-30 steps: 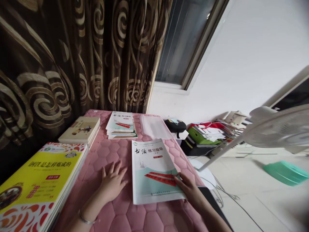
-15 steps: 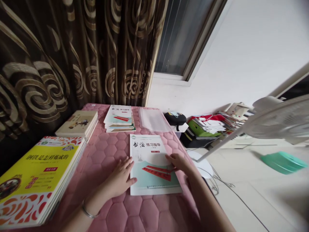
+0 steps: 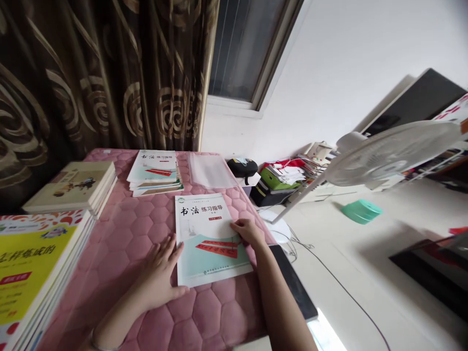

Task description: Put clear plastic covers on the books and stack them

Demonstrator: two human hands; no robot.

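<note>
- Left hand (image 3: 159, 274): spread, not gripping; fingertips at the booklet's left edge, thumb by its near left corner.
- Right hand (image 3: 251, 237): bent fingers over the booklet's right edge; underside is hidden, so can't tell pinch from light press.
- Booklet (image 3: 208, 239), white/teal: flat on the quilted cover (image 3: 144, 214), toward its right edge, well short of the far edge. Should be light, thin, floppy; smooth face may slide, corners likely crease. Best hold: both long sides, thumbs on top, fingers under. Padding should give enough to get under.
- Yellow-topped stack (image 3: 34, 261): cover's left side, cut off by the frame. Limits room left of the left forearm.
- Dark flat panel (image 3: 292, 282): just past the cover's right edge, beside the right forearm.
- Beige stack (image 3: 73, 184): left side, behind the yellow one.
- Fan (image 3: 378, 155): off the right edge, away from both hands.
- Clear sleeves (image 3: 212, 170): far right corner, probably slippery.
- Booklet stack (image 3: 153, 166): near the far edge, left of the sleeves, uneven.
- Curtain (image 3: 109, 73): hangs behind the far edge.
</note>
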